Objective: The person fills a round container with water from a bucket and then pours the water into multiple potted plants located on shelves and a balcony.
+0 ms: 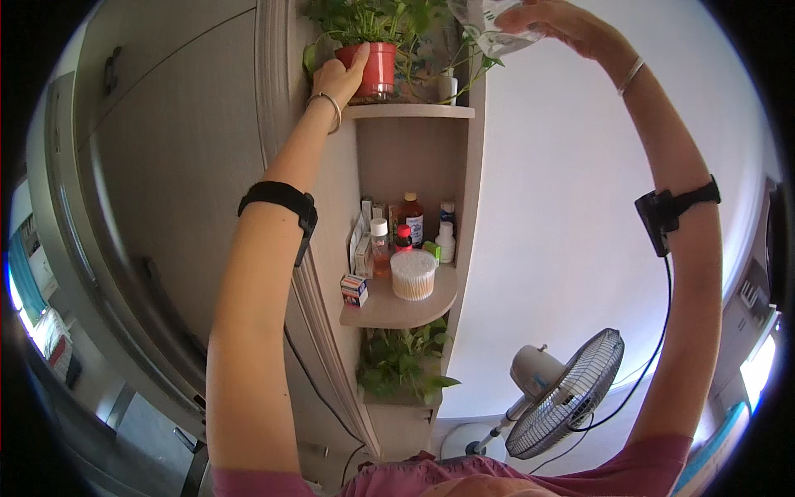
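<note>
My left hand (337, 81) grips the left side of a red plant pot (379, 68), its thumb lying along the pot's front. Leafy green stems (364, 21) rise from this pot, which is at the top shelf (414, 110). Up at the right, my right hand (567, 25) is closed around a clear see-through plastic item (507, 37); its upper part runs out of the picture, so whether it is a bottle or a bag I cannot tell. Trailing vines hang beside it. A small white container (447, 88) stands on the same shelf, right of the pot.
On the middle shelf (414, 311) stand a round tub of cotton swabs (412, 277), a small box (354, 291), a brown bottle (411, 222) and several other bottles. Another leafy plant (402, 364) sits below. A fan (563, 398) stands at the lower right, near a cable.
</note>
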Demonstrator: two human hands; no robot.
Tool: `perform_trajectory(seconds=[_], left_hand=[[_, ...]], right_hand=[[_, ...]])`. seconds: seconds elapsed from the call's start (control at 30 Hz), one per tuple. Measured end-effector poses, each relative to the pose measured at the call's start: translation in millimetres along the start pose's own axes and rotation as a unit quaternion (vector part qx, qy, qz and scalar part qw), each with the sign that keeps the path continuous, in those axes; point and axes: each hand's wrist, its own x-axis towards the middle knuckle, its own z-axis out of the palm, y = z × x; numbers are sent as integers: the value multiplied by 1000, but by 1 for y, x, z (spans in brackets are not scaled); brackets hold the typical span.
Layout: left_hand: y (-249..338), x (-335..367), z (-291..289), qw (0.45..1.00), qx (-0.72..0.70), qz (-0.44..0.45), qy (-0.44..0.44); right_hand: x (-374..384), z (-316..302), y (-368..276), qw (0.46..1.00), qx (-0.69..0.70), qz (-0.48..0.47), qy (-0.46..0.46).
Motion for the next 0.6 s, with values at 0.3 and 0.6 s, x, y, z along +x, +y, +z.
perform_trajectory(seconds=[0.3,0.6], left_hand=[[32,-68,-7,975,-7,95,202],[-20,-217,-47,987,13,141,82]], right_hand=[[-47,-47,-30,997,0,-41,65],[-74,-34,-45,986,92,-122,69]])
